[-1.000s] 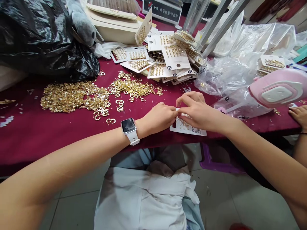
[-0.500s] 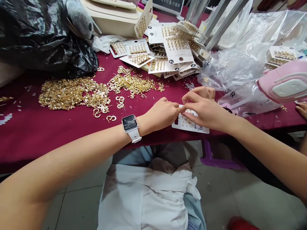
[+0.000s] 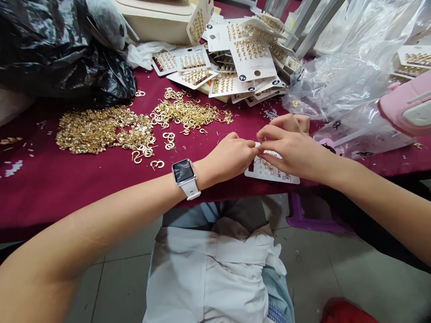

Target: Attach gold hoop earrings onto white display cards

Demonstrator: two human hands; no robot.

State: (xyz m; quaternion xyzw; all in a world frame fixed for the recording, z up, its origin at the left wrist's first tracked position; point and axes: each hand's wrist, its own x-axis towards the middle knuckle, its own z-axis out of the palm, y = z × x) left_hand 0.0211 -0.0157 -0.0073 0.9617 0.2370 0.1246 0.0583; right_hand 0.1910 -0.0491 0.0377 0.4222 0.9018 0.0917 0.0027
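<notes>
Over a white earring card (image 3: 285, 177), my left hand (image 3: 234, 157) and my right hand (image 3: 292, 150) meet at the fingertips. The card lies near the table's front edge, with small studs in rows and a printed label. My left fingers are closed at its upper left corner; whatever they pinch is hidden. Thumb and forefinger of my right hand are pressed together beside them, the other fingers raised and curled. Any piece between them is too small to name. Farther left lie a heap of gold hoop earrings (image 3: 183, 114) and a denser heap of gold pieces (image 3: 87, 132).
Filled earring cards (image 3: 252, 58) are stacked at the back. A black plastic bag (image 3: 60, 58) stands back left, beside a cream box (image 3: 158, 20). Clear plastic bags (image 3: 330, 85) and a pink-lidded bottle (image 3: 411, 105) are on the right. A purple stool (image 3: 306, 220) is below.
The view has shifted slightly, so the hands and card appear a little farther right. Both hands keep nearly the same pinched pose over the card.
</notes>
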